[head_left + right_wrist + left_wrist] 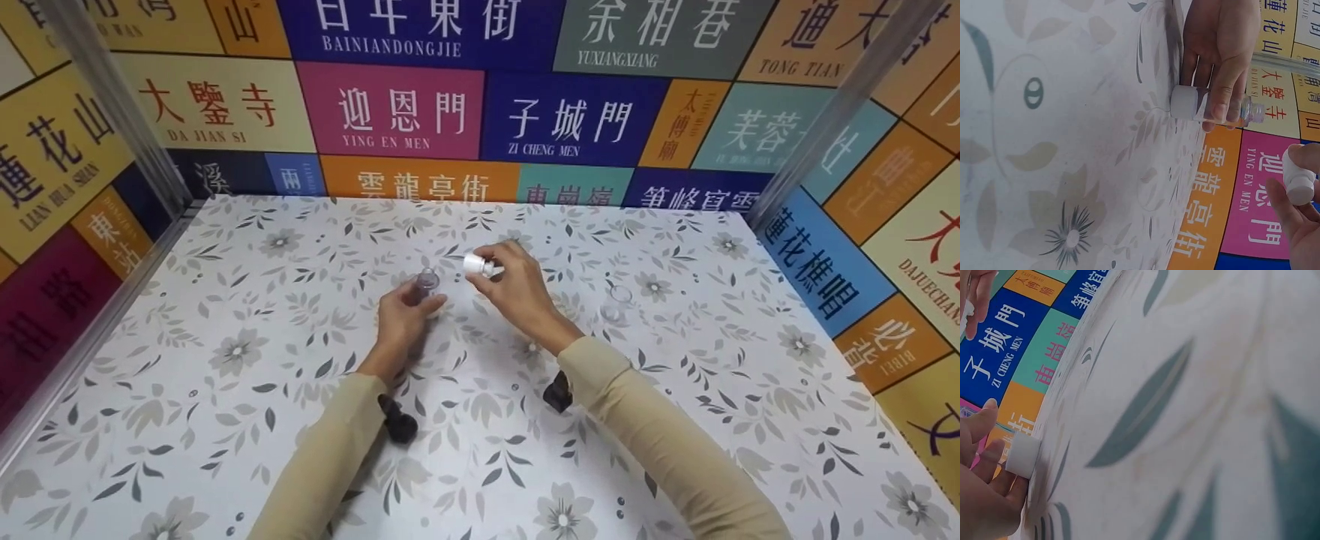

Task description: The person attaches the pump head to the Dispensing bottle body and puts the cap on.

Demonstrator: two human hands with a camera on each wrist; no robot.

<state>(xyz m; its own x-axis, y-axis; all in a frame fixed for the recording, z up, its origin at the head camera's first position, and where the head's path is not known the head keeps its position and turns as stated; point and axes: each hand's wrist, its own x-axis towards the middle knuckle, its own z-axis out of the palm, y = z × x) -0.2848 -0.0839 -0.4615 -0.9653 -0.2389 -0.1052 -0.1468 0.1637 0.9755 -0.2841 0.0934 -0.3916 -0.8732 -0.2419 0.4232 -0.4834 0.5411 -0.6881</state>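
Observation:
My left hand (405, 311) grips a small clear bottle (1213, 107) with a white base and an uncovered neck. In the right wrist view, the base meets the floral tabletop and the thumb lies across the clear side. To the right of the neck and apart from it, my right hand (517, 289) pinches a white bottle top (475, 264) between thumb and fingers. Its wide round end faces the bottle in the head view. The white base (1022, 454) shows below the left fingers in the left wrist view.
A small clear cap (618, 304) is on the tabletop to the right of the right hand. The floral tabletop (300, 420) ends at the back against a wall of coloured panels (390, 109). Transparent posts (832, 112) stand at the back corners.

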